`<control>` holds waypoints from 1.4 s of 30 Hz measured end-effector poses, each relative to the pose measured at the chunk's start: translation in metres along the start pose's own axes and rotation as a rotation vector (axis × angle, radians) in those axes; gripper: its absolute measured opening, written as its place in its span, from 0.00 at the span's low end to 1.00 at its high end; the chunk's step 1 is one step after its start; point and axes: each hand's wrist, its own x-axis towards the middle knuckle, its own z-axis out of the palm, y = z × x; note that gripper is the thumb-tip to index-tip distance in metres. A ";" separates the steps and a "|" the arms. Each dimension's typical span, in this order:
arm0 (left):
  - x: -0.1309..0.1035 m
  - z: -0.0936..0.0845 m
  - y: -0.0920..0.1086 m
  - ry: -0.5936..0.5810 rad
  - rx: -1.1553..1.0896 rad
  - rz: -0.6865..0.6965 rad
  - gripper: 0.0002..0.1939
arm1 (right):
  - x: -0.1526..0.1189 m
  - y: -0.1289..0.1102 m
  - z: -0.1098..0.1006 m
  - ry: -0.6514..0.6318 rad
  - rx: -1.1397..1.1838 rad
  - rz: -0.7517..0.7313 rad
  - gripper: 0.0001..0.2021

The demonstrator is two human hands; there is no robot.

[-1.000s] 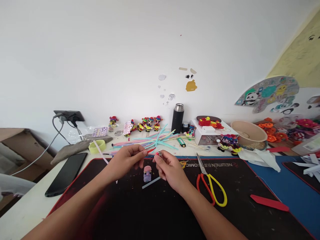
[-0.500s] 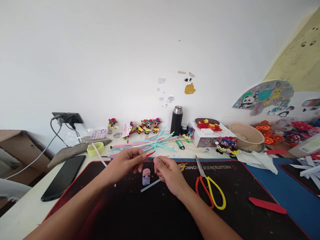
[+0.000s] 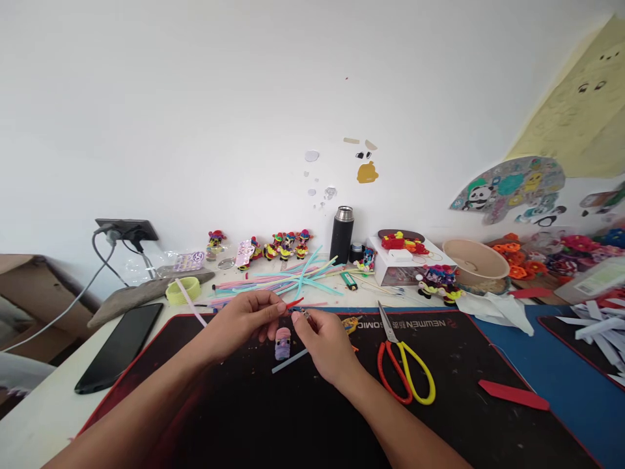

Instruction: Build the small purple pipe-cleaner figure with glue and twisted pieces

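A thin red piece is pinched between the thumb and fingertips of my left hand, above the dark mat. Close on its right, my right hand is closed with thumb and index finger pressed together; what small thing it grips is too hidden to name. Below and between the hands stands a small pink and purple fuzzy figure. A pale blue strip lies slantwise on the mat beside it, its far end running under my right hand. Scissors with red and yellow handles lie open to the right.
Colourful fuzzy strips lie behind the hands, near a black flask and several small dolls. A phone and yellow-green roll are at left. A white box, beige bowl and red strip are at right.
My right hand has shifted slightly left, with its thumb now stretched towards the red piece. My left hand stays nearly in place. The whole view has moved a little.
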 end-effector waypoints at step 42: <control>0.002 0.005 0.000 -0.061 0.007 0.008 0.28 | -0.001 0.001 0.005 0.021 -0.107 0.025 0.16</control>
